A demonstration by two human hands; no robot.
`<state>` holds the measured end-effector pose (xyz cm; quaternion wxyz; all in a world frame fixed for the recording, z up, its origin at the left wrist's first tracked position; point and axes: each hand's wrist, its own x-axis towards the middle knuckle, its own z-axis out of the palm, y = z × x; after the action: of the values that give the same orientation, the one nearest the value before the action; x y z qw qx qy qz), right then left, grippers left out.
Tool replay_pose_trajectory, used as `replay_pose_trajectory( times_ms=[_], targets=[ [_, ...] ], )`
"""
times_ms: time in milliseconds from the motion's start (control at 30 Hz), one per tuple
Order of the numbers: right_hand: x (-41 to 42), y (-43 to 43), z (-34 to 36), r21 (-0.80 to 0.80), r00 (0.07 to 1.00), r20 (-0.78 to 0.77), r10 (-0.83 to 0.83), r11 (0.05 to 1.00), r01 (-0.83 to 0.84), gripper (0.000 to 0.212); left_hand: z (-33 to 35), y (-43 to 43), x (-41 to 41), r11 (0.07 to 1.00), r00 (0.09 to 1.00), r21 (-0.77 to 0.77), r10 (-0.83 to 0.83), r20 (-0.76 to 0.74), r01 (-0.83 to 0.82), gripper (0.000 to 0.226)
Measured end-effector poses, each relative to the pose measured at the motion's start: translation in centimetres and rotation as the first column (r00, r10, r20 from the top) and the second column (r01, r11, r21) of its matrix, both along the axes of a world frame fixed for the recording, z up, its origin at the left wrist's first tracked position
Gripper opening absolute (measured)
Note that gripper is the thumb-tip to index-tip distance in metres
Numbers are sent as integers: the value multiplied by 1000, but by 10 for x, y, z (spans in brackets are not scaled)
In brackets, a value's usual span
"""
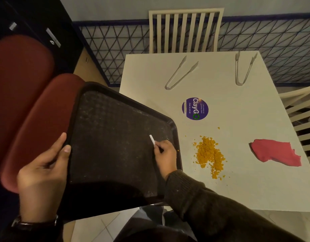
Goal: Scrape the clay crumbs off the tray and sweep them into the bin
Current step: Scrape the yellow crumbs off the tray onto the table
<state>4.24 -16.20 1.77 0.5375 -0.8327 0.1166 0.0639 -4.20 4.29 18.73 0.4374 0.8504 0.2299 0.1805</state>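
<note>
At the left edge of the white table (238, 186), we hold a dark textured tray (116, 137). Our left hand (44, 172) grips its left rim, thumb curled over the top, with a watch (34, 222) on that wrist. Our right hand (165, 154), in a dark sleeve (203, 206), pinches a small white scraper (152, 139), its tip at the tray's surface near the right rim. That right rim overlaps the table, while the rest of the tray juts out above two red padded seats (23, 95); whether the tray is tilted we cannot tell. A few orange specks sit by the right rim. Most of the orange clay crumbs (209, 154) lie in a loose heap on the table, just beside the tray. To the heap's right lies a crumpled pink cloth (276, 152). Beyond the heap a round purple sticker (195, 108) is stuck to the tabletop. Farther back, one pair of metal tongs (180, 74) lies toward the middle and a second pair (243, 70) toward the right, well apart. Pale slatted chairs (184, 30) stand at the far side and the right.
</note>
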Motion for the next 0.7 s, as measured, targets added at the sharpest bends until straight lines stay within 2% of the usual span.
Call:
replay_pose_trajectory(
  times_ms=[133,300,367,467,533,600,633,700],
  targets=[
    [19,-13,-16,-55,986,-113,-122,992,117,22,-2,2,0,1000,1000,28,-9,-2,9,37],
    [34,-35,-38,-89,892,-337,-301,954,288,21,-9,9,0,999,1000,40,-11,-1,11,34],
    [34,-43,-39,-123,880,-353,-318,948,293,19,-12,12,0,999,1000,37,-9,5,9,33],
    [24,-49,-32,-133,900,-298,-318,948,290,19,-14,15,3,1000,1000,-2,0,11,0,29],
    [9,-55,-24,-151,927,-262,-267,960,234,18,-13,16,4,999,1000,23,-25,15,24,31],
    [-9,-63,-19,-208,961,-243,-133,975,82,17,-10,17,6,995,998,78,-68,11,67,32],
    [-18,-67,-18,-266,968,-246,-44,964,-24,15,-8,18,7,992,996,97,-85,10,83,32],
    [-36,-75,-20,-416,956,-256,141,877,-241,15,-6,20,10,988,994,113,-110,10,108,32]
  ],
)
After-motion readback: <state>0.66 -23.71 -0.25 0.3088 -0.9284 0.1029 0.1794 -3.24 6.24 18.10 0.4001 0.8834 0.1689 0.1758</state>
